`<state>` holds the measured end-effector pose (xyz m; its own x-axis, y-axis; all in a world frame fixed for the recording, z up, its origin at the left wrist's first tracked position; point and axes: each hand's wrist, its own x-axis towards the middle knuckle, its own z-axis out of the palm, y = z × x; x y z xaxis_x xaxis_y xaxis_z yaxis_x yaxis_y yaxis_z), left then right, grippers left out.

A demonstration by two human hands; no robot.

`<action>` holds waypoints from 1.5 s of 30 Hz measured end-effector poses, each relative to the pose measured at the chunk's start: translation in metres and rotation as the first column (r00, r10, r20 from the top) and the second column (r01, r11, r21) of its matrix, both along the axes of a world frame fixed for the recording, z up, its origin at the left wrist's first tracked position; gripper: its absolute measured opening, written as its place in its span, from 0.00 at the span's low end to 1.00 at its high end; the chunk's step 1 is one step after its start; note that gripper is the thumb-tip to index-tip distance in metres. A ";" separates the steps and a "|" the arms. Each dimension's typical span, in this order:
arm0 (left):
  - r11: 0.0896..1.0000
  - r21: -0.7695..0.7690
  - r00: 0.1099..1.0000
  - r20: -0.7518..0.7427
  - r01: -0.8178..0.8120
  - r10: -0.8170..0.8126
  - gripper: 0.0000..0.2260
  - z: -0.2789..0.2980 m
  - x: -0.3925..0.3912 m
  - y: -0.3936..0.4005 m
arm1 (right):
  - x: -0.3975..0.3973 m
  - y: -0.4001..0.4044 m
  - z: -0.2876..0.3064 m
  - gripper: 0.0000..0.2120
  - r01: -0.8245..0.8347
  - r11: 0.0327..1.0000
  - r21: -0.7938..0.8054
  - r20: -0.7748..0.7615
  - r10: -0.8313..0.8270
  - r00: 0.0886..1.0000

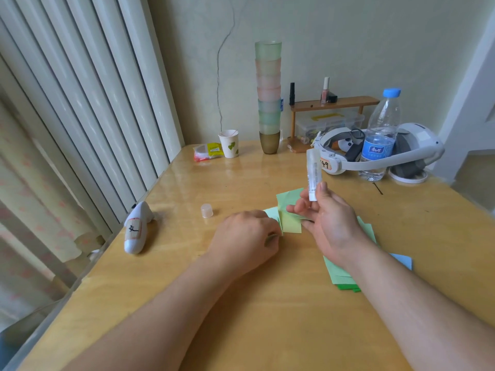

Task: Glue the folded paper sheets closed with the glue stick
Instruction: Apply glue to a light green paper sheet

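Here, wooden table [241, 303], left hand [243, 238] pinching folded paper [290, 215], right hand [330, 218] fingers gripping glue stick [313, 175]

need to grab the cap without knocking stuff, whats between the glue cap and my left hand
Nothing: in the head view only bare table lies between the cap and the left hand.

Bare wooden table [241, 303] near the edge, loose cap [206, 211] left of hands, clutter crowding the far edge
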<state>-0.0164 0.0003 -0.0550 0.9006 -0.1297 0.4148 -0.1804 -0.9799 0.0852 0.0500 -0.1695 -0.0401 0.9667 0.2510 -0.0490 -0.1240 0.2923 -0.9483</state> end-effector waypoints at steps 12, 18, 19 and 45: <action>0.965 -0.132 0.860 -0.438 0.227 -0.262 0.18 0.022 -0.015 0.018 | -0.007 -0.012 0.007 0.10 -0.037 0.999 -0.034 0.029 0.038 0.999; 0.568 -0.823 0.862 -0.301 -0.018 -0.408 0.13 0.011 -0.019 0.042 | -0.007 -0.011 0.005 0.07 -0.098 0.985 0.143 -0.018 0.102 0.995; 0.544 -0.839 0.910 -0.247 -0.028 -0.333 0.12 0.008 -0.013 0.046 | -0.006 -0.011 0.005 0.07 -0.112 0.979 0.169 -0.030 0.119 0.992; 0.819 -0.570 0.961 -0.258 -0.072 -0.095 0.09 0.004 0.067 0.034 | 0.012 -0.025 0.011 0.21 -0.010 0.909 0.417 -0.325 0.159 0.932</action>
<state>0.0505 0.0339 -0.0514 0.9853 0.0436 0.1650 -0.0798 -0.7367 0.6715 0.0620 -0.1947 -0.0286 0.8811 0.4008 -0.2510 -0.4613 0.6116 -0.6428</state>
